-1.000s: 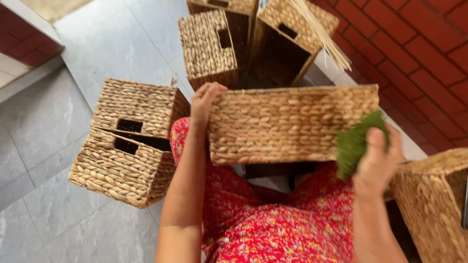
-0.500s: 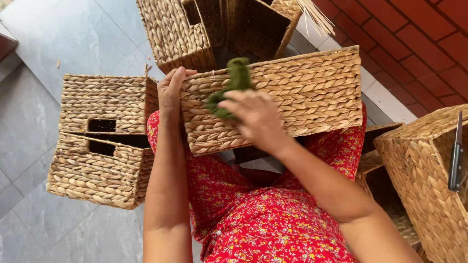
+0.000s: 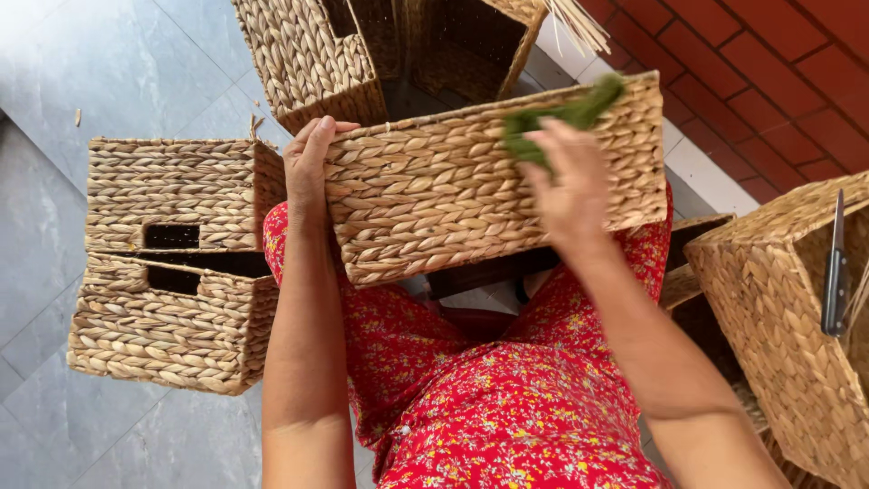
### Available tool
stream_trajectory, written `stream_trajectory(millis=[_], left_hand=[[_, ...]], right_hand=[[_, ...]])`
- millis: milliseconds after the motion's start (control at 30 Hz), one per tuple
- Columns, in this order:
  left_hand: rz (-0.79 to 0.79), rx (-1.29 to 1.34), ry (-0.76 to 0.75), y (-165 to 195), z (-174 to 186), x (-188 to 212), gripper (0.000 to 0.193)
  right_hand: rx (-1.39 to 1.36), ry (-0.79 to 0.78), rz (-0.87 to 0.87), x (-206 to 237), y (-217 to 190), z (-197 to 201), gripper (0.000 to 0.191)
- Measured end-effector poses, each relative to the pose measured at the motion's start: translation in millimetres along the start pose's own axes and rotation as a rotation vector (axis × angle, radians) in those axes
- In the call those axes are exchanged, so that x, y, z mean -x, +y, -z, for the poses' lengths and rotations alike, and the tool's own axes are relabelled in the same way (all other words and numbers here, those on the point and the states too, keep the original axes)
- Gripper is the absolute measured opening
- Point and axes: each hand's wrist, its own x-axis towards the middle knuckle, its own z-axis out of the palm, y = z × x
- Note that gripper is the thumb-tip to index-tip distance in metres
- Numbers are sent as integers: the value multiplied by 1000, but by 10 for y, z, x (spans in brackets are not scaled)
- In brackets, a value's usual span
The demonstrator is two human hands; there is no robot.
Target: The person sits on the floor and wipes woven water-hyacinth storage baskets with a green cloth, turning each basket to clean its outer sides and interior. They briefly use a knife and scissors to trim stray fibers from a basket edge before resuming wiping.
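Woven seagrass fills the view: a rectangular wicker basket (image 3: 493, 186) lies across the person's lap, on a red floral dress (image 3: 507, 407), its long axis crosswise and its far end tilted slightly up. The left hand (image 3: 308, 167) clasps the basket's left end. The right hand (image 3: 570, 186) presses a green cloth (image 3: 561, 118) against its upper side wall. Left of the basket, two stacked baskets (image 3: 167, 263) sit on grey floor tiles (image 3: 81, 72). Beyond it stand open baskets (image 3: 317, 54). To its right, a knife (image 3: 835, 267) rests in another basket (image 3: 787, 317) beside red brick paving (image 3: 769, 72).
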Motion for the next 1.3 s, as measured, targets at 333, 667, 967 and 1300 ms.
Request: stream_trajectory(millis=[333, 667, 967, 1300], left_hand=[[82, 89, -53, 3, 106, 15, 24], [-28, -13, 28, -146, 197, -44, 20], [-73, -103, 72, -205, 310, -77, 24], [8, -85, 125, -94, 214, 23, 26]], right_hand=[[-131, -142, 548, -211, -1407, -517, 52], [403, 41, 151, -97, 808, 546, 39], [114, 32, 159, 479, 142, 95, 40], [-238, -43, 581, 485, -1600, -499, 26]])
